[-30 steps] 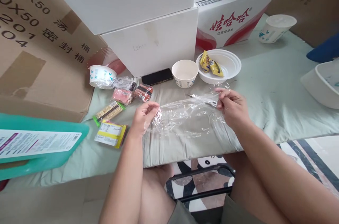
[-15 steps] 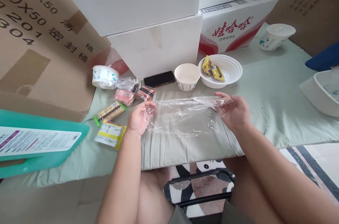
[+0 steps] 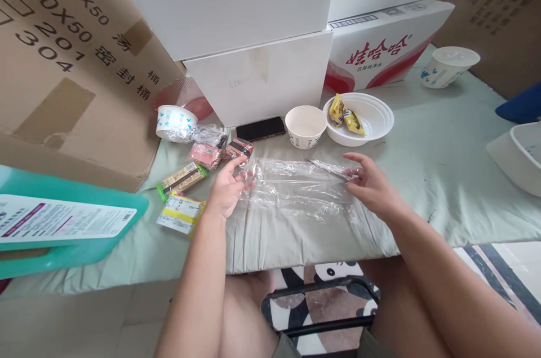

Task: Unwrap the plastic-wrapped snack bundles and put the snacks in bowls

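Observation:
A clear plastic bag (image 3: 291, 189) lies spread out and wrinkled on the cloth in front of me. At its left end is my left hand (image 3: 228, 189), fingers apart and touching or just over the film. My right hand (image 3: 374, 183) is at the bag's right end, its fingers also spread, beside a whitish folded strip of the film. Just beyond the bag stands a paper bowl (image 3: 306, 127). A white plastic bowl (image 3: 376, 115) next to it holds two yellow-wrapped snacks (image 3: 347, 115).
Left of the bag lie wrapped snacks (image 3: 182, 177), a yellow-and-white packet (image 3: 181, 213) and a tipped paper bowl (image 3: 175, 123). A phone (image 3: 261, 129) rests by the white boxes (image 3: 262, 82). A green jug (image 3: 76, 256) is at left, a white basin (image 3: 513, 158) at right.
The bag, held stretched by both hands before, now lies lower and flatter on the cloth. Fingers of both hands have spread apart from their pinch. The view has shifted slightly.

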The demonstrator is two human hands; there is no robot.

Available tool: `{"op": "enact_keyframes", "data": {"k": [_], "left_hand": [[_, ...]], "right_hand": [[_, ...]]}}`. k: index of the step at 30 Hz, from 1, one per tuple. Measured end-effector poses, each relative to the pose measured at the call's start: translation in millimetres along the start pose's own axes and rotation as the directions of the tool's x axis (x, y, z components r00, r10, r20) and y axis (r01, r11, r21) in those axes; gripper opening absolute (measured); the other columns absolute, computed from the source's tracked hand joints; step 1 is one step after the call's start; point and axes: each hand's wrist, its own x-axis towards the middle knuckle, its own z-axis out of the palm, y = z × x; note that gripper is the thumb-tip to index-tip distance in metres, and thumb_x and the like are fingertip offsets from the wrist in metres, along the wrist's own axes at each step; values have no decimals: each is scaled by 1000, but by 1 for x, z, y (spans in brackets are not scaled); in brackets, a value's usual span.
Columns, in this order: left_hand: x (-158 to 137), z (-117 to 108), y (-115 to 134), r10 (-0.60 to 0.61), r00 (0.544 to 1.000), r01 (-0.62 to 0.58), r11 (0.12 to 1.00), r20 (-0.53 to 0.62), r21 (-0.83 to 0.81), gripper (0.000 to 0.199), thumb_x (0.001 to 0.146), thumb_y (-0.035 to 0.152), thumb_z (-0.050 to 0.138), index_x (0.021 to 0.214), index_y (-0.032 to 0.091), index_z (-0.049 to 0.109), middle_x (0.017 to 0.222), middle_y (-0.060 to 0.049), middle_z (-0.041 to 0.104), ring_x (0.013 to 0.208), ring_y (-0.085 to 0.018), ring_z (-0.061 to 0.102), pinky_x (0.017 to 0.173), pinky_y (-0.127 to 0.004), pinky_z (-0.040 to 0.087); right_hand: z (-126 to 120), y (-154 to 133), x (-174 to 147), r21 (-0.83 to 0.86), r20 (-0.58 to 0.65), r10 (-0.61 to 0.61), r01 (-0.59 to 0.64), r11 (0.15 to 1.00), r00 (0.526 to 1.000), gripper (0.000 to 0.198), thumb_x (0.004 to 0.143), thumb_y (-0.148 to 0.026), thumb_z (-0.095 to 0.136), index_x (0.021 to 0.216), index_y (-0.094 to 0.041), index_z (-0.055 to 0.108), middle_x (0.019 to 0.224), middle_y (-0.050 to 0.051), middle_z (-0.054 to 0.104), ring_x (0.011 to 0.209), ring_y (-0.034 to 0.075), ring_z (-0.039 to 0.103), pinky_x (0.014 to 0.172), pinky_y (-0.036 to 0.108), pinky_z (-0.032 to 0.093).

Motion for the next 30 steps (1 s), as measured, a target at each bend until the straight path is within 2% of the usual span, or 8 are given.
{"op": "enact_keyframes", "data": {"k": [6,12,17,19,21,23,26,30], "left_hand": [[-5,5,5,-127,985,127,992,121,5,60,50,-1,67,107,19,73,123,-8,67,91,-15,69,66,-21,61],[-8,17,2,-171,944,139,982,282,130,60,53,2,63,109,21,75,145,-9,57,97,-20,72,62,-21,61],[-15,22,2,-157,904,79,975,397,205,59,58,2,59,110,23,76,150,-9,51,99,-20,71,63,-23,62],[-18,24,4,-161,888,77,975,430,207,57,60,2,62,111,24,75,147,-9,54,100,-21,71,66,-26,62],[-19,26,5,-102,912,48,988,397,144,54,64,4,69,113,24,73,142,-9,58,105,-22,70,76,-30,63],[-17,28,4,-3,960,-1,1000,279,13,50,67,11,77,115,24,70,137,-9,61,113,-22,67,89,-32,60],[-12,34,-3,1,991,25,981,134,-194,52,69,29,82,118,25,65,139,-9,62,122,-22,64,95,-32,57],[-16,55,-17,-177,931,263,932,320,-249,64,70,51,81,124,22,62,140,-15,64,123,-27,66,97,-39,57]], "right_hand": [[-7,-12,1,-238,-215,-235,182,954,948,23,82,-37,66,103,-27,66,122,9,67,115,29,61,100,49,46],[11,-35,7,-312,273,-222,304,900,936,50,80,-50,72,123,-26,65,120,10,74,113,35,67,100,53,47],[28,-48,11,-366,409,-105,268,891,906,56,73,-50,78,123,-27,67,122,11,73,109,35,68,91,48,50],[33,-46,11,-381,491,-13,228,896,871,46,70,-41,81,111,-25,70,103,8,77,87,28,70,75,40,50],[36,-42,11,-393,540,45,205,896,840,17,71,-30,77,83,-23,67,74,2,70,65,19,60,63,33,42],[37,-36,9,-328,491,28,155,932,871,18,75,-26,69,65,-22,54,60,-2,57,58,15,51,58,30,36],[42,-31,4,-22,319,40,-35,999,947,24,77,-36,67,67,-23,50,61,-3,52,57,14,52,56,29,39],[55,-31,1,387,232,142,-225,894,962,38,69,-47,77,72,-23,48,75,-2,62,61,14,61,59,29,47]]}}
